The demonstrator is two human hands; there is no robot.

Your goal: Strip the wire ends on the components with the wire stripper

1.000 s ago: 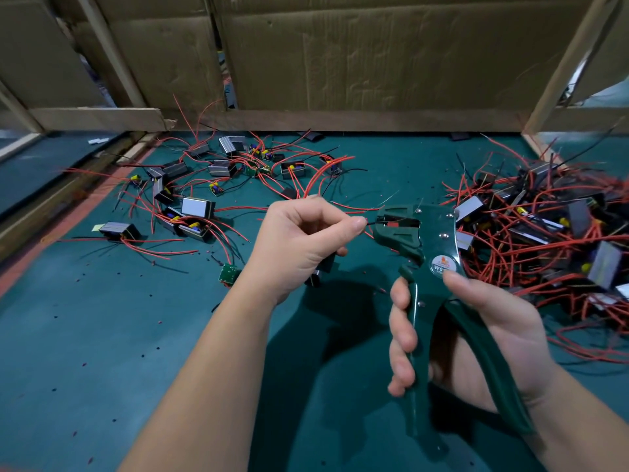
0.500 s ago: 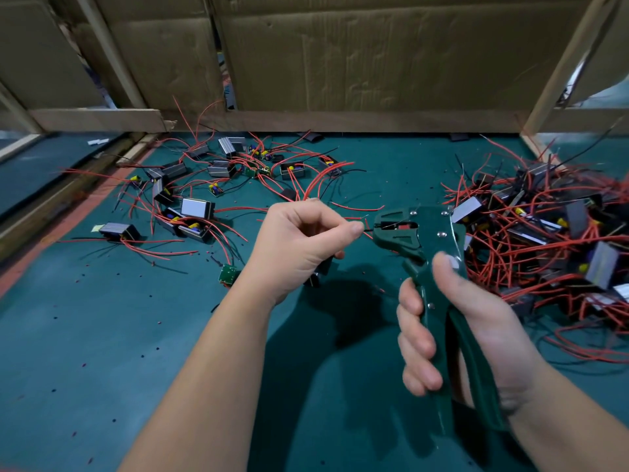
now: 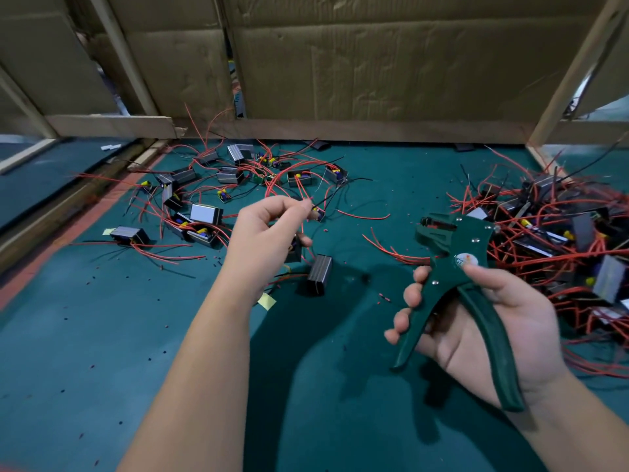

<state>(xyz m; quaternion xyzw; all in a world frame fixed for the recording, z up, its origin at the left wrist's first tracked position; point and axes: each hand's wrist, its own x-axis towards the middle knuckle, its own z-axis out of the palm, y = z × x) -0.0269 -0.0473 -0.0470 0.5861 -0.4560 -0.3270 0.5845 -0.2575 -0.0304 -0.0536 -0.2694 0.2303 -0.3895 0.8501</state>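
- Wooden rail (image 3: 68,206) bounds the left; bare green mat (image 3: 85,352) lies open in front.
- Left hand (image 3: 262,229) pinches a component's black wire (image 3: 326,199).
- Right hand (image 3: 493,321) grips the wire stripper (image 3: 452,240), handles spread, its head well apart from the wire.
- Component pile (image 3: 561,233) crowds the right edge.

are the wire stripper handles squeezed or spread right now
Spread. The wire stripper handles splay wide apart in the right hand, fingers curled round one, the other across the palm.
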